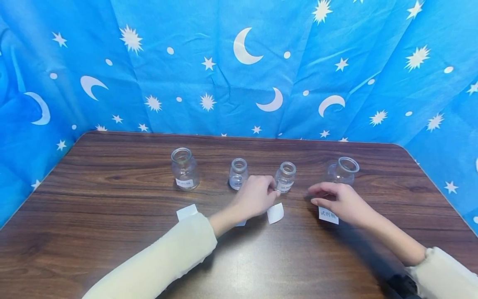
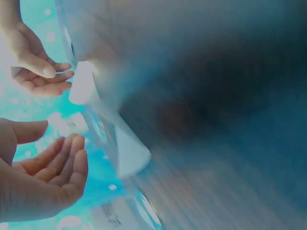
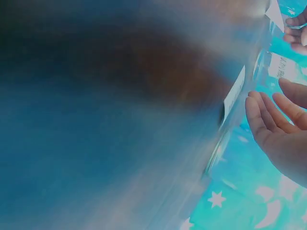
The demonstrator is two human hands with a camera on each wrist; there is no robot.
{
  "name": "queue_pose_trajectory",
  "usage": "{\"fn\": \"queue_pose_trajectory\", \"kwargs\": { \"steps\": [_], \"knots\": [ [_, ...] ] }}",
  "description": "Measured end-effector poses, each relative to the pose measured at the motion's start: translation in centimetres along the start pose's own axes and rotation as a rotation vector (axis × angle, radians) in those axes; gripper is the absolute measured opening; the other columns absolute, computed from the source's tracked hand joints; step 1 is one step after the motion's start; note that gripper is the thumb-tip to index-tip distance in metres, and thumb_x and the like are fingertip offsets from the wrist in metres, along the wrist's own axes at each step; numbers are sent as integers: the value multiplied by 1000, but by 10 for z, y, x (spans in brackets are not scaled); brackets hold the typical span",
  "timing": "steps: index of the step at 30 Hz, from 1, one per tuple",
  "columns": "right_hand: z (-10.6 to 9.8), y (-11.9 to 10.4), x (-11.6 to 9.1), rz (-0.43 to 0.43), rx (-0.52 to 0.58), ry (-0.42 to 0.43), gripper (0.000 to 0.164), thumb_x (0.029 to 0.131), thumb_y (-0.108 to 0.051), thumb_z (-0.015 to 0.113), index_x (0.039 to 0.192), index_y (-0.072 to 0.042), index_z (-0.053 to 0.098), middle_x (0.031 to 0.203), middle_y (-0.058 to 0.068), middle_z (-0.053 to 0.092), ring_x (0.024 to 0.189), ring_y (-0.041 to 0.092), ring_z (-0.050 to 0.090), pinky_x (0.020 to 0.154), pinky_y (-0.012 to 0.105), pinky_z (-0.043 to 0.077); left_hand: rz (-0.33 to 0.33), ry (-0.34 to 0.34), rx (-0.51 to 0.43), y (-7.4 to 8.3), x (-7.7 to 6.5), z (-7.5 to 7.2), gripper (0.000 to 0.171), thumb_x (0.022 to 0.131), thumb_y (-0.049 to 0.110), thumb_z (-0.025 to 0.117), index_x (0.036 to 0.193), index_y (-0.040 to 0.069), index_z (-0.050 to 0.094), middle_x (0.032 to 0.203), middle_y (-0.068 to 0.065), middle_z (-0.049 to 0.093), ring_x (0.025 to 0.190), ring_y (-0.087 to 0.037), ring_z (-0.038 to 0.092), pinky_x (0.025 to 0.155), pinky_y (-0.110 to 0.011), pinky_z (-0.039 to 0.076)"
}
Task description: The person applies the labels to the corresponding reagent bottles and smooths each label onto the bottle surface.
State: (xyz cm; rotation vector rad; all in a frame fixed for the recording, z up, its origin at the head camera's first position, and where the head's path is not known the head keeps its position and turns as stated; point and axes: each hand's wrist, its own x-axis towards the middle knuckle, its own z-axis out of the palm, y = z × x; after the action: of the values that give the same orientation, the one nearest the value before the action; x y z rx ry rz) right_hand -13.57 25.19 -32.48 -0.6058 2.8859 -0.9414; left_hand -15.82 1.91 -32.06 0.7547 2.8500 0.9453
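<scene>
Four clear glass bottles stand in a row: a large left bottle (image 1: 184, 168), a small bottle (image 1: 238, 174), another small bottle (image 1: 285, 177) and a large right bottle (image 1: 340, 172). White labels with printed characters show on the first three; my right hand covers the lower part of the last. My left hand (image 1: 257, 194) is beside the second small bottle, its thumb apart from the curved, relaxed fingers (image 2: 72, 167). Over a printed white card (image 1: 328, 216), in front of the large right bottle, my right hand (image 1: 345, 202) has loosely bent fingers (image 3: 261, 117) with nothing between them.
A curled white card (image 1: 275, 214) lies before the second small bottle. Another card (image 1: 186, 211) is at the left by my sleeve, and a third card (image 1: 240, 223) is mostly hidden under my left forearm. A blue curtain (image 1: 209, 83) hangs behind the brown table (image 1: 112, 187).
</scene>
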Motion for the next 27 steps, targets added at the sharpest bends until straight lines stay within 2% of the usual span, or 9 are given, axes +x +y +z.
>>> {"fn": "queue_pose_trajectory", "kwargs": {
  "steps": [3, 9, 15, 19, 27],
  "knots": [
    [-6, 5, -12, -11, 0, 11, 21, 83, -6, 65, 103, -3, 65, 95, 6, 66, 84, 10, 60, 69, 25, 49, 43, -23, -27, 7, -4, 4, 17, 84, 22, 65, 93, 9, 66, 72, 6, 59, 66, -6, 53, 61, -18, 41],
    [-13, 14, -28, -26, 9, 64, 18, 79, -4, 69, 97, -4, 66, 86, 2, 66, 76, 1, 58, 63, 21, 47, 104, -136, -49, 18, -3, 18, 25, 85, 27, 64, 103, 11, 64, 91, 4, 64, 86, -6, 57, 76, -18, 43],
    [-13, 25, -34, 11, -5, 70, 20, 77, -5, 71, 95, -3, 65, 77, -3, 61, 65, 2, 54, 56, 23, 45, 161, -225, 80, 29, 6, 34, 31, 85, 30, 64, 110, 13, 61, 102, 2, 64, 97, -8, 57, 82, -20, 42],
    [-11, 32, -36, 9, 17, 38, 23, 74, -5, 72, 95, -1, 64, 75, -3, 56, 61, 3, 50, 52, 23, 43, 182, -259, 162, 34, 14, 42, 34, 85, 33, 63, 114, 15, 59, 107, 4, 62, 101, -7, 55, 85, -19, 39],
    [-6, 42, -38, -38, -2, 29, 27, 68, -4, 77, 92, -5, 64, 75, -3, 50, 62, 2, 45, 51, 21, 39, 185, -318, 206, 39, 29, 49, 43, 85, 38, 62, 123, 19, 55, 117, 10, 58, 108, -6, 49, 90, -18, 35]
  ]
}}
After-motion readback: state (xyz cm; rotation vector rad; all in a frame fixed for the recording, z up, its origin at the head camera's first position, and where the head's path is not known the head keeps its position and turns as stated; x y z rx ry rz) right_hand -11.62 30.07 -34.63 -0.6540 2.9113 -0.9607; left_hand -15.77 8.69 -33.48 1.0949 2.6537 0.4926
